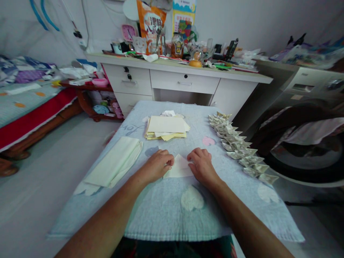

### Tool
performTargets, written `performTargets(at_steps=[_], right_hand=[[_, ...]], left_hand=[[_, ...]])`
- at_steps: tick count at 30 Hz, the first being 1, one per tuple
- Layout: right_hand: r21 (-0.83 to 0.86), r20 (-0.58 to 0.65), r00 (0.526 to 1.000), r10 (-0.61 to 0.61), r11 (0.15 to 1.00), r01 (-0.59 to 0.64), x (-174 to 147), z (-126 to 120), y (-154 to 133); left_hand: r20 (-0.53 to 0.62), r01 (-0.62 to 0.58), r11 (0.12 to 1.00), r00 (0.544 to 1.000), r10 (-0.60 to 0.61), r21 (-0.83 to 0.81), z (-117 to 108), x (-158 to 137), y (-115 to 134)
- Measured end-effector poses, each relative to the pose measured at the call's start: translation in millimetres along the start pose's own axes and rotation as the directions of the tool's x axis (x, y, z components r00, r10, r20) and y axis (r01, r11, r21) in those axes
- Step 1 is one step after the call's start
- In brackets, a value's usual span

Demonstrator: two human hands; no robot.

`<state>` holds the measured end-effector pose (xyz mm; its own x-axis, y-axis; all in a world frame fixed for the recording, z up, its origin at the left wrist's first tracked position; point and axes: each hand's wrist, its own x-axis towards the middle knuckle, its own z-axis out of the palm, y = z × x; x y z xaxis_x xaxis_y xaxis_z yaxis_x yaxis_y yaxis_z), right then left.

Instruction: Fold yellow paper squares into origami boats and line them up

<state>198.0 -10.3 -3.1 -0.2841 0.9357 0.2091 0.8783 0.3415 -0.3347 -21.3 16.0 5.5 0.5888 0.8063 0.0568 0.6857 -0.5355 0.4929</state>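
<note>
A small cream sheet of paper (177, 172), with its top corners folded in to a point, lies flat on the cloth-covered table between my hands. My left hand (160, 164) is closed, thumb against fingers, at the paper's left edge. On the opposite edge my right hand (202, 165) bends its fingers down onto the paper, thumb towards the middle. Behind them rests a stack of cream and yellow paper sheets (168, 125). To the left lies a larger pile of pale folded paper (114, 163). Folded paper pieces with pointed ends (236, 143) stand in a row at the right.
A light blue cloth (172, 211) with heart shapes covers the table. Beyond it a white desk (131, 77) carries a jar (177, 46), an orange snack bag (151, 27) and clutter. A washing machine (306, 86) stands right, a bed (32, 104) left.
</note>
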Motion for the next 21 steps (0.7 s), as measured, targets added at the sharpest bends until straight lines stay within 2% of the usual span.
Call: performTargets(at_steps=[2,4,13,18,21], right_hand=[[0.003,0.075,0.993,-0.095,0.995,0.095,0,1,-6],[0.003,0.118,0.985,-0.122,0.992,0.123,1,2,-10],[-0.083,0.118,0.992,-0.035,0.996,0.045,7,7,-26],[-0.140,0.129,0.992,-0.013,0.990,0.031,8,8,-29],[-0.149,0.121,0.993,-0.010,0.988,0.028,8,9,-29]], left_hand=[[0.054,-0.021,0.999,0.998,0.022,-0.033,0,1,0],[0.076,-0.008,0.999,0.997,0.012,-0.044,-1,1,-1],[0.101,0.019,0.997,0.995,-0.011,-0.078,-9,-3,-18],[0.149,0.034,0.990,0.989,-0.014,-0.136,-16,-3,-18],[0.115,0.043,0.994,0.993,-0.031,-0.101,-14,-2,-14]])
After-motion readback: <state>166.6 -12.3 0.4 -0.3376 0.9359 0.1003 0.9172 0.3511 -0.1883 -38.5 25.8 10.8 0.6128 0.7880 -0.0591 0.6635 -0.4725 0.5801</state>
